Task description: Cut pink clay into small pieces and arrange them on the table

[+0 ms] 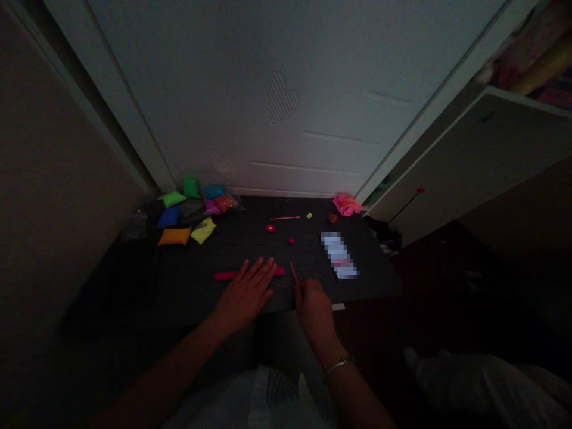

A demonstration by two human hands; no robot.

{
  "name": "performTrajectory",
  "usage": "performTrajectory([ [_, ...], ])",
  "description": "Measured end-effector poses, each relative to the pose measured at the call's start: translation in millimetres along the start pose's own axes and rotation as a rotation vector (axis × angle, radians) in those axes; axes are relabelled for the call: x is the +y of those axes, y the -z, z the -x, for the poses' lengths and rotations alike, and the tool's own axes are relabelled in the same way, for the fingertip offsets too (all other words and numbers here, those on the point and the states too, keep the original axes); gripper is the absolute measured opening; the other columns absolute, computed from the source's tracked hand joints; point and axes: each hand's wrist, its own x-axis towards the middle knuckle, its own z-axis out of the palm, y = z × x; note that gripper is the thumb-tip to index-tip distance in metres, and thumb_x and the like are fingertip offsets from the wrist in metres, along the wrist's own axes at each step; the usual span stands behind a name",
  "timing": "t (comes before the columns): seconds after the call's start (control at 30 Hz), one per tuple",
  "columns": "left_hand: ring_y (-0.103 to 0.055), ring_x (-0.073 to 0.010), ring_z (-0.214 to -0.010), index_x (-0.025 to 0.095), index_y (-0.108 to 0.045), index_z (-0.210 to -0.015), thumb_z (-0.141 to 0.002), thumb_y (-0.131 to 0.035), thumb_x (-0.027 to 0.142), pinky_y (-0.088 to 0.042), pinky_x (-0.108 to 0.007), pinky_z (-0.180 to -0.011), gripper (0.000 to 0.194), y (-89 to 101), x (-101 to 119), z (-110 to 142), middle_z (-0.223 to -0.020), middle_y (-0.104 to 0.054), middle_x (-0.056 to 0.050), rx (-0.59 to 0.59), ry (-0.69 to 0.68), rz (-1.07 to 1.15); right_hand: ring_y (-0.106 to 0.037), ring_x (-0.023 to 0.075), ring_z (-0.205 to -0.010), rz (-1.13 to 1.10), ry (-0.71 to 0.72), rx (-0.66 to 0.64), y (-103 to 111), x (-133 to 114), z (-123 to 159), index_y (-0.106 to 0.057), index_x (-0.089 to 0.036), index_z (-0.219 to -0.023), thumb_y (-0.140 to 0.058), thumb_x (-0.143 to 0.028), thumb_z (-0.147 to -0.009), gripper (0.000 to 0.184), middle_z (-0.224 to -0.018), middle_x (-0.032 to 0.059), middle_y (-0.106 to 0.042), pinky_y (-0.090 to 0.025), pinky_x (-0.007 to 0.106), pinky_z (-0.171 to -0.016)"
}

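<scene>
A long red-pink roll of what looks like modelling clay (226, 276) lies on the dark table. My left hand (250, 287) rests flat across it, fingers stretched out, hiding its middle. In my right hand (313, 305) is a thin pink clay tool (294, 273), its pointed end tilted up and away, just right of the roll's end. Beyond the hands lie a small red-pink lump (291, 241), a red-pink piece with a pale centre (270, 228), and a second thin pink tool (285, 218).
Colourful soft packets, including an orange one (175, 236) and a blue one (168, 217), sit at the back left. To the right are a blurred-out pale item (339, 256), a reddish-brown lump (332, 218), a yellow-green bit (309, 215) and a pink ruffled object (347, 205). A white panel (223, 107) borders the table's back.
</scene>
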Motion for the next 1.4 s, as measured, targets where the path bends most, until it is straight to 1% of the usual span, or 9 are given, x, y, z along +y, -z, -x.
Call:
performTrajectory([
  [0.17,-0.023,-0.0236,-0.13,0.019,-0.029,-0.134,-0.086,-0.036,0.032,-0.011,-0.045,-0.106,0.05,10.1,1,5,-0.14,-0.03,-0.008,-0.03,-0.026,-0.111,-0.06,0.016,-0.071,0.014,-0.013,-0.034,5,-3,0,-0.052,-0.018,-0.082,-0.036,-0.021,-0.088,0.018,-0.08,0.0067,-0.06,-0.039,0.025,-0.061],
  [0.4,-0.026,-0.0238,-0.128,0.016,-0.03,-0.133,-0.086,-0.034,0.035,-0.018,-0.043,-0.105,0.051,24.6,-26,18,-0.139,-0.032,-0.01,0.008,0.031,-0.241,-0.059,0.0172,-0.072,0.046,-0.037,-0.023,9,10,-11,-0.054,-0.018,-0.086,-0.036,-0.029,-0.088,0.021,-0.083,0.0063,-0.061,-0.039,0.026,-0.06],
  [0.5,-0.025,-0.0235,-0.129,0.015,-0.028,-0.134,-0.086,-0.033,0.034,-0.017,-0.042,-0.105,0.052,27.2,-27,19,-0.14,-0.03,-0.01,0.013,0.031,-0.263,-0.057,0.0208,-0.085,0.086,0.005,0.114,9,7,-11,-0.053,-0.016,-0.101,-0.038,-0.027,-0.087,0.024,-0.093,0.01,-0.06,-0.041,0.03,-0.07],
  [0.6,-0.021,-0.0241,-0.13,0.012,-0.026,-0.135,-0.086,-0.032,0.032,-0.014,-0.043,-0.106,0.054,27.4,-23,15,-0.141,-0.026,-0.012,0.058,0.06,-0.276,-0.045,0.0246,-0.111,0.091,0.191,0.227,4,-11,-8,-0.042,-0.013,-0.123,-0.035,-0.02,-0.086,0.038,-0.116,0.0139,-0.053,-0.036,0.037,-0.088],
  [0.7,-0.022,-0.0254,-0.13,0.013,-0.029,-0.134,-0.084,-0.035,0.031,-0.014,-0.044,-0.105,0.053,22.6,-22,13,-0.141,-0.027,-0.012,0.062,0.093,-0.248,-0.024,0.0237,-0.128,0.032,0.464,0.154,-11,-31,-4,-0.032,-0.013,-0.132,-0.036,-0.022,-0.086,0.047,-0.136,0.0103,-0.037,-0.025,0.041,-0.102],
  [0.77,-0.024,-0.0257,-0.129,0.014,-0.032,-0.132,-0.083,-0.036,0.03,-0.016,-0.044,-0.105,0.052,18.6,-21,12,-0.14,-0.029,-0.012,0.057,0.112,-0.226,-0.02,0.0225,-0.13,-0.003,0.527,0.093,-22,-39,-3,-0.029,-0.011,-0.133,-0.037,-0.025,-0.086,0.05,-0.138,0.0111,-0.032,-0.022,0.041,-0.104],
  [0.97,-0.023,-0.0256,-0.129,0.011,-0.029,-0.134,-0.083,-0.033,0.027,-0.014,-0.046,-0.105,0.052,12.6,-13,12,-0.14,-0.028,-0.012,0.103,0.157,-0.358,-0.018,0.0233,-0.131,0.019,0.468,0.089,-31,-42,2,-0.027,-0.01,-0.134,-0.034,-0.029,-0.087,0.051,-0.14,0.0109,-0.028,-0.015,0.046,-0.105],
  [1.27,-0.025,-0.0254,-0.129,0.01,-0.033,-0.132,-0.082,-0.031,0.024,-0.02,-0.044,-0.104,0.052,10.4,-8,14,-0.141,-0.028,-0.011,0.107,0.175,-0.543,-0.014,0.0221,-0.132,0.019,0.515,0.07,-26,-50,7,-0.027,-0.009,-0.134,-0.033,-0.025,-0.087,0.05,-0.141,0.0102,-0.027,-0.014,0.043,-0.107],
  [1.4,-0.026,-0.0249,-0.128,0.012,-0.035,-0.131,-0.081,-0.031,0.024,-0.021,-0.043,-0.104,0.051,8.6,-13,18,-0.139,-0.032,-0.009,0.066,0.103,-0.547,-0.014,0.0213,-0.132,-0.001,0.589,0.026,-29,-54,6,-0.025,-0.007,-0.135,-0.035,-0.024,-0.086,0.053,-0.141,0.0107,-0.025,-0.017,0.04,-0.107],
])
